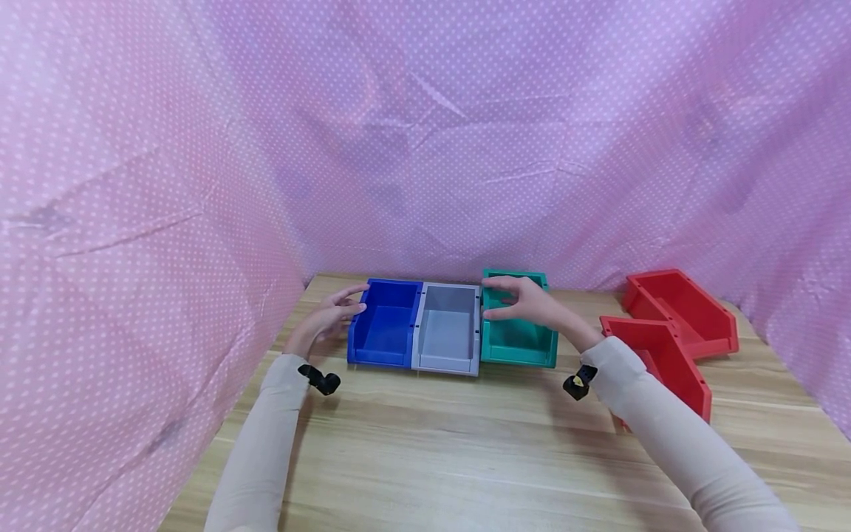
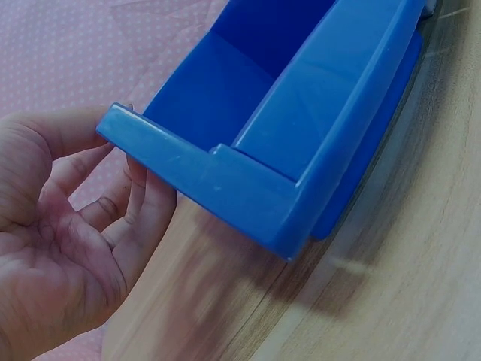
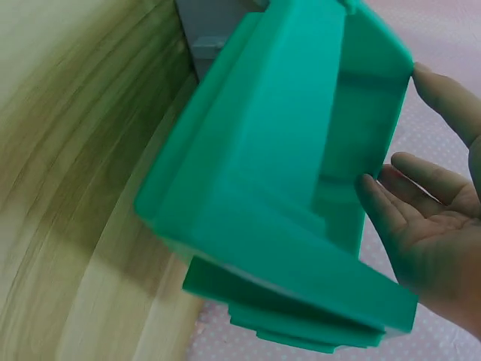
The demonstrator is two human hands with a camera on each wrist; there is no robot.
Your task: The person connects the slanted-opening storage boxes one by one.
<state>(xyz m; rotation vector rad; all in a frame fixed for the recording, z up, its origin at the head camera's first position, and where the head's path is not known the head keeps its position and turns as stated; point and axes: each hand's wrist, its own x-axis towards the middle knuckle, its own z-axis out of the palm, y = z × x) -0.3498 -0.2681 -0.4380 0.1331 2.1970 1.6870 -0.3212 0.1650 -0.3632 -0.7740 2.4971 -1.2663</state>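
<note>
A blue bin [image 1: 388, 325], a grey bin [image 1: 447, 340] and a green bin [image 1: 525, 353] stand side by side at the back of the table. At the blue bin's left rim is my left hand [image 1: 330, 315], thumb and fingers spread and touching the edge. The left wrist view shows fingers [image 2: 143, 207] behind that bin's wall, their tips partly hidden. My right hand [image 1: 528, 301] is over the green bin, with fingertips reaching its left rim beside the grey bin. In the right wrist view, spread fingers [image 3: 440, 180] meet the green bin's edge.
Two red bins, a farther one [image 1: 685, 314] and a nearer one [image 1: 665, 362], lie askew and touch or overlap at the right. My right forearm partly covers the nearer. A pink dotted curtain [image 1: 425, 185] hangs round the wooden table [image 1: 425, 451].
</note>
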